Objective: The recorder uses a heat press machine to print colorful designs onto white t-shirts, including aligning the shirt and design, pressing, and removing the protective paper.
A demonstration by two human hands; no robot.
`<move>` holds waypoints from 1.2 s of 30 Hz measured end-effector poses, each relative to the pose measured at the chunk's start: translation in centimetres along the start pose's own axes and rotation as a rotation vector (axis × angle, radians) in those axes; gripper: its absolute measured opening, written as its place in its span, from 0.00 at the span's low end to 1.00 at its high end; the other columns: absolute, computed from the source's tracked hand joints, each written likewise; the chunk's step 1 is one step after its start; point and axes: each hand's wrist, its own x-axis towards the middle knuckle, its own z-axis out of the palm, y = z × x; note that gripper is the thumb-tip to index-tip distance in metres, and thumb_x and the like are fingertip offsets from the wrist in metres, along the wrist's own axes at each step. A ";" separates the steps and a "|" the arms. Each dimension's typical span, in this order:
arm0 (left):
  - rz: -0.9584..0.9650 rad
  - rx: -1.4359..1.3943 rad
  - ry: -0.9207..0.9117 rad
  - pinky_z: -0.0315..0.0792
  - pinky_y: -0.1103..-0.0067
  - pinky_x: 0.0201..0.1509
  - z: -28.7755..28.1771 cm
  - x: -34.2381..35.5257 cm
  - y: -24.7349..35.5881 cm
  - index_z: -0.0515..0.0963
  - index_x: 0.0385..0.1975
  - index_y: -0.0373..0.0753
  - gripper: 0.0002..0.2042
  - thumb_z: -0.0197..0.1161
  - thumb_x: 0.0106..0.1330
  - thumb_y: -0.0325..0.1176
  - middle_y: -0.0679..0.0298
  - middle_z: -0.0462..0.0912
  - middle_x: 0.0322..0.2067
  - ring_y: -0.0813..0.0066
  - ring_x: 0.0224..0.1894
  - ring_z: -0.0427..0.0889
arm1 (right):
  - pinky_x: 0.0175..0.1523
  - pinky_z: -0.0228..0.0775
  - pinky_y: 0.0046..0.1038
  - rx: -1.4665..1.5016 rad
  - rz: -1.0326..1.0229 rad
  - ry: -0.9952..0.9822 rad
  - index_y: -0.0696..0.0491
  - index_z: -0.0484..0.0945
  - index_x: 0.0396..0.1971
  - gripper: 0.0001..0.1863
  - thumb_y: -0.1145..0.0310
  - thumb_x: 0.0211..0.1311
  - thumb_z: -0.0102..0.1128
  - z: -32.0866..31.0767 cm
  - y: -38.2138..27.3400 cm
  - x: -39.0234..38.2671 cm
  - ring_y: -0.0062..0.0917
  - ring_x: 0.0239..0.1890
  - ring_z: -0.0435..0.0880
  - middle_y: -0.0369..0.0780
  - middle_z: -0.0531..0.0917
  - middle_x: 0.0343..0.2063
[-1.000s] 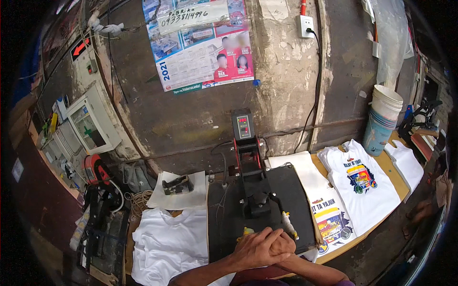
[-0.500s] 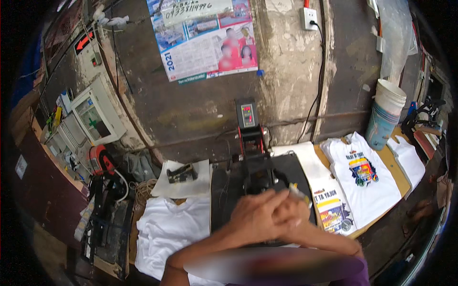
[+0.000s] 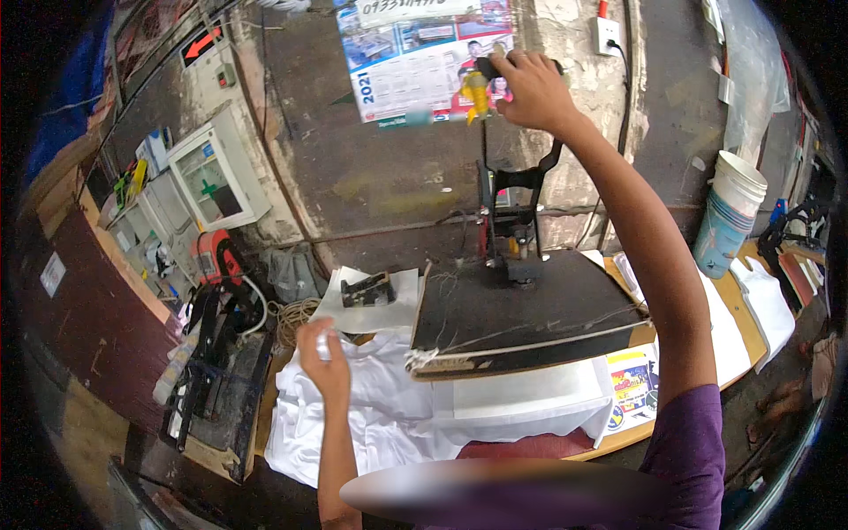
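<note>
My right hand (image 3: 534, 88) is raised high and wrapped round the black handle (image 3: 555, 67) of a heat press. A small yellow thing (image 3: 477, 93) hangs at the handle by my fingers; its kind is blurred. Below, the black upper plate (image 3: 530, 309) stands lifted and tilted. Under its front edge, a pale sheet (image 3: 526, 393) lies on white cloth spread over the press's base. My left hand (image 3: 324, 358) hovers over a heap of white shirts (image 3: 362, 415) left of the press, with thumb and fingers apart and nothing visible held.
Right of the press, a printed white shirt (image 3: 632, 389) lies partly behind my arm. A bucket (image 3: 729, 212) stands farther right. A dark metal piece (image 3: 369, 290) rests on a pale sheet at left. Another black-and-red machine (image 3: 212, 353) stands far left.
My hands, together over the press before, have parted. The right has swung up with the handle, and the upper plate has lifted, uncovering the pale sheet. The left has moved out over the white shirts.
</note>
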 end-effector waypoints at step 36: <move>0.466 -0.700 -1.204 0.71 0.69 0.48 3.2 -24.8 16.4 0.79 0.30 0.36 0.06 0.63 0.53 0.29 0.61 0.80 0.39 0.64 0.47 0.77 | 0.16 0.53 0.21 0.214 1.466 -0.342 0.55 0.77 0.22 0.07 0.68 0.52 0.59 -27.8 20.1 -52.9 0.14 0.12 0.64 0.30 0.70 0.13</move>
